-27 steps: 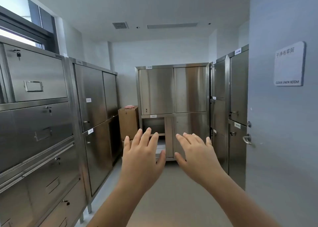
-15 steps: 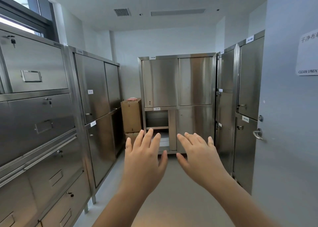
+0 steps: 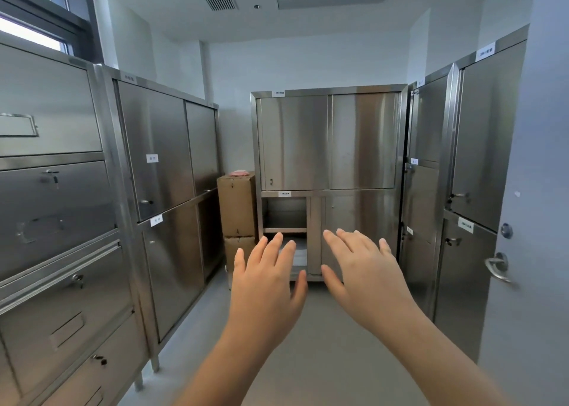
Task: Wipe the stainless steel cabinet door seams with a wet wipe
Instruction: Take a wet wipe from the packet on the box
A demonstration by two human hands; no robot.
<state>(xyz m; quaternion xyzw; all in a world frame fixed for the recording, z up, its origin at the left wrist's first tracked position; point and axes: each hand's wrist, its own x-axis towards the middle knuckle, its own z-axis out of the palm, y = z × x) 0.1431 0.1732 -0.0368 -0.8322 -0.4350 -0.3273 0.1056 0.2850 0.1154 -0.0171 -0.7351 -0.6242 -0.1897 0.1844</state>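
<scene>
The left hand (image 3: pixel 264 285) and right hand (image 3: pixel 366 276) hover side by side, fingers spread, holding nothing. The far cabinet (image 3: pixel 292 143) stands ahead beyond them, its upper door seam (image 3: pixel 329 142) above the hands.

Brushed, glossy steel cabinet (image 3: pixel 329 140), matt brown cardboard boxes (image 3: pixel 237 205) beside it

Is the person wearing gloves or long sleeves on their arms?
No. The left hand and right hand are bare, without gloves, rings or a watch. The left forearm and right forearm are bare too; no sleeve shows in the picture.
</scene>
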